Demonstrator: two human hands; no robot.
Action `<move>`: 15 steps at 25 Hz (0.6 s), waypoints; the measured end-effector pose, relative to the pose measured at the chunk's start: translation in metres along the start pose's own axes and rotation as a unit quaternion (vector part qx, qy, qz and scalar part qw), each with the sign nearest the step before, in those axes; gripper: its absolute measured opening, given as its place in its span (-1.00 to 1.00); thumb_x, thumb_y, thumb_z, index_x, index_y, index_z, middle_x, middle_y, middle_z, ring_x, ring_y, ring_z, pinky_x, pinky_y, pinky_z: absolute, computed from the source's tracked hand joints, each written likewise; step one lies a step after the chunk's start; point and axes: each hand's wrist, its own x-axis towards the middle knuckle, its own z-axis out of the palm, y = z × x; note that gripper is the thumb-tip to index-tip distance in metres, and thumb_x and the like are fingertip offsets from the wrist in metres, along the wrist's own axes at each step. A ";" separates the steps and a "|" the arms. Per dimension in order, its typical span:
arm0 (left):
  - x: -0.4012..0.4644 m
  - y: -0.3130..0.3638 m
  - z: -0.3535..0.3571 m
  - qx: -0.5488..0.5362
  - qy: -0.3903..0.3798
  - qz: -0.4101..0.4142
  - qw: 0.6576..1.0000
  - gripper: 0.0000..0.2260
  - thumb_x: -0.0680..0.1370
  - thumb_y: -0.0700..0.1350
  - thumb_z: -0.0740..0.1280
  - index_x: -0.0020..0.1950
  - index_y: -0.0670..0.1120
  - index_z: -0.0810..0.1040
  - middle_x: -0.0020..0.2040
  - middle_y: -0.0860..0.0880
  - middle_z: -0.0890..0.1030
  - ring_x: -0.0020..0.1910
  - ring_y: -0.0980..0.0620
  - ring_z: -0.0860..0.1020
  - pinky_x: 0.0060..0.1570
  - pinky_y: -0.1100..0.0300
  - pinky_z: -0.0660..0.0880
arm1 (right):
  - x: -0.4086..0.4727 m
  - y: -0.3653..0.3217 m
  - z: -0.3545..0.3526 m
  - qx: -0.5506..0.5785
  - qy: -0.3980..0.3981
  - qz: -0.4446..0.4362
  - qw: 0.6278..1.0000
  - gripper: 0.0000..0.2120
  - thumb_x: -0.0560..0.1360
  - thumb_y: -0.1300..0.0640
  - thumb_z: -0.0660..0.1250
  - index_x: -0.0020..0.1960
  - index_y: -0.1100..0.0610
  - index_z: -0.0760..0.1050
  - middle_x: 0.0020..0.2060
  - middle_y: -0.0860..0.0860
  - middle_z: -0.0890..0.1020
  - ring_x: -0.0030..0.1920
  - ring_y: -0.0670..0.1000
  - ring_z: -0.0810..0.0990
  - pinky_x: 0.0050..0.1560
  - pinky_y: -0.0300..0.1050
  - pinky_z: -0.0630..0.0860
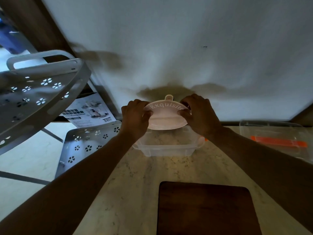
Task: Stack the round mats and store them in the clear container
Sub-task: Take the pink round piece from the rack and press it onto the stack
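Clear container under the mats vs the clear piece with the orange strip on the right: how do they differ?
The clear container sits centred under the pink mats, which both hands grip, left hand and right hand; the clear piece lies untouched at the right. The piece carries a long orange strip; the container shows only an orange bit at its right side. Both are transparent plastic on the marble counter.

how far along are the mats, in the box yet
Stacking looks done: both hands, left and right, grip the pink mats together by the edges. They hang tilted just above the open clear container, not yet inside. Left: lower them in; the lid lies to the right.
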 end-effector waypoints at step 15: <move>0.000 0.002 -0.005 -0.133 -0.021 -0.097 0.986 -0.88 0.51 -0.11 0.40 0.03 0.00 0.62 0.00 -0.01 0.63 -0.01 0.00 0.56 0.15 -0.15 0.46 | 0.000 -0.012 0.005 0.036 0.011 0.040 0.999 -0.82 0.49 0.06 0.40 0.04 0.10 0.57 -0.09 0.06 0.57 -0.14 0.04 0.52 -0.13 -0.12 0.40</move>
